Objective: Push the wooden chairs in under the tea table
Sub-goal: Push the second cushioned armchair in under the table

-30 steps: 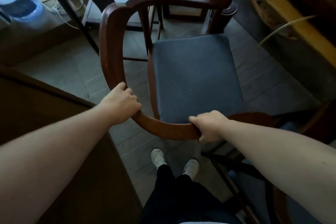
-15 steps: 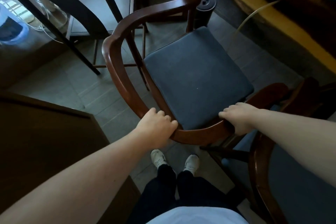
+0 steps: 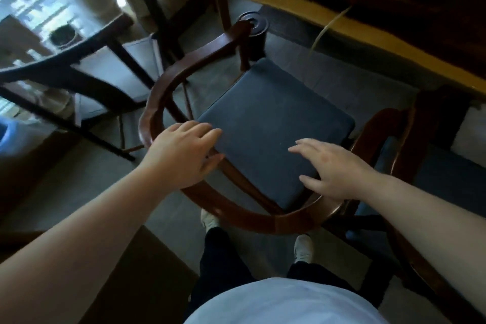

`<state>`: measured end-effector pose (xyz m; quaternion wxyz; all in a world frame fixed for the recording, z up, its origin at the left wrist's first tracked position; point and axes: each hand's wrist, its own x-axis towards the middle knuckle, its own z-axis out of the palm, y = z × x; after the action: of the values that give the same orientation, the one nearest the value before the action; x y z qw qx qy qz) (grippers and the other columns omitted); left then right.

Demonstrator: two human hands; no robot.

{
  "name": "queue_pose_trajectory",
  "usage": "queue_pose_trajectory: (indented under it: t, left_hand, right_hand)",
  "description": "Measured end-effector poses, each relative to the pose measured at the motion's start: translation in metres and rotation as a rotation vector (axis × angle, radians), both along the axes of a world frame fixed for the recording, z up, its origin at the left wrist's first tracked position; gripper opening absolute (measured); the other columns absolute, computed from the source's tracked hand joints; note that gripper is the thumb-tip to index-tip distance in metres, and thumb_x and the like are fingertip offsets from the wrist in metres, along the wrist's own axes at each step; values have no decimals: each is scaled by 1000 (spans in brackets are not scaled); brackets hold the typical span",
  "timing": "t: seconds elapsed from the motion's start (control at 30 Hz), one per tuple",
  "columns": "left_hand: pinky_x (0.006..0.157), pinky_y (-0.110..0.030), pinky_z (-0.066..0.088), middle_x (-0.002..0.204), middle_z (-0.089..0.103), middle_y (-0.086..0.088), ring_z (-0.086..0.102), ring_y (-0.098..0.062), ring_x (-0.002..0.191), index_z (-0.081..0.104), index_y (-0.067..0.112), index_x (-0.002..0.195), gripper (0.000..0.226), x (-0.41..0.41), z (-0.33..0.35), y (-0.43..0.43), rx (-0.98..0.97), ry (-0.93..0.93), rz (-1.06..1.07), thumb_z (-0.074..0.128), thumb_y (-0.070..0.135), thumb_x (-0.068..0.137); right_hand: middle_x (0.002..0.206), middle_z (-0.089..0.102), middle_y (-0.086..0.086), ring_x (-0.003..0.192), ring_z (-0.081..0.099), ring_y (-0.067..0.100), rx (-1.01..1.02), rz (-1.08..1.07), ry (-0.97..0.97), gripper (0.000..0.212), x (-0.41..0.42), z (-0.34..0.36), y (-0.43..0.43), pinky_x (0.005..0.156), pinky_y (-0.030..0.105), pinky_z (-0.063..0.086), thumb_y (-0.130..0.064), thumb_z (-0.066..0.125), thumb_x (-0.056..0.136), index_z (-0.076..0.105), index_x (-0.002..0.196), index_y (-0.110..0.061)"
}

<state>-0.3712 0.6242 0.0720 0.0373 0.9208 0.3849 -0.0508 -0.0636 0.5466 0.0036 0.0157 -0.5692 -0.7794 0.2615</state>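
The wooden chair [image 3: 257, 123] stood angled just short of the tea table [image 3: 328, 23], its seat not yet under the edge. My left hand [image 3: 181, 158] and right hand [image 3: 334, 168] were spread above the back rail, seemingly gripping nothing. I judged it best to regrip the rail evenly and square the chair to the table before pushing.

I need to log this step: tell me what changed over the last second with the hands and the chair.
Both hands let go of the chair's curved back rail: the left hand and right hand now hover open above it, fingers spread. The chair has turned and moved closer to the tea table. Its blue cushion stayed on the seat, and the person stayed behind it.
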Motion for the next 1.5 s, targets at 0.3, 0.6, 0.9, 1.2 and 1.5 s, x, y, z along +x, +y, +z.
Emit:
queue_pose_trajectory:
  t: [0.3,0.6,0.9,1.2,1.5]
  left_hand:
    - [83,-46,52,116,66,-7,61,-31,104,57,13,122,48,-57,-19,109,-72,-23,-205,50,47,88]
    - [78,-44,54,108,68,-7,63,-31,97,59,12,115,43,-67,-41,149,-187,23,-476,60,42,84]
    - [90,-42,50,116,66,-4,59,-25,107,59,15,119,58,-90,-65,141,-425,-1,-513,33,59,92]
    - [49,-33,54,82,69,9,66,-19,67,64,27,100,33,-118,-80,133,-425,19,-736,51,41,73]
    - [49,-30,51,70,67,7,64,-21,61,68,29,93,23,-91,-91,110,-338,-22,-681,66,37,72]
  right_hand:
    - [153,40,1,133,43,20,-8,-341,-68,59,-56,19,15,107,37,36,-41,62,93,39,146,-27]
    - [141,43,-16,127,42,4,-180,-684,130,69,-136,5,-26,92,21,35,-75,38,88,45,141,-31]
    - [140,50,-13,125,45,6,-453,-613,231,95,-180,-27,-57,104,36,42,-95,43,70,43,142,-33]
    - [112,67,-7,99,63,12,-605,-280,40,49,-152,-33,-41,85,39,53,-26,69,77,58,125,-31]
    - [106,54,-6,93,53,11,-787,-233,-35,45,-107,-25,-32,79,29,49,-12,68,72,53,111,-26]
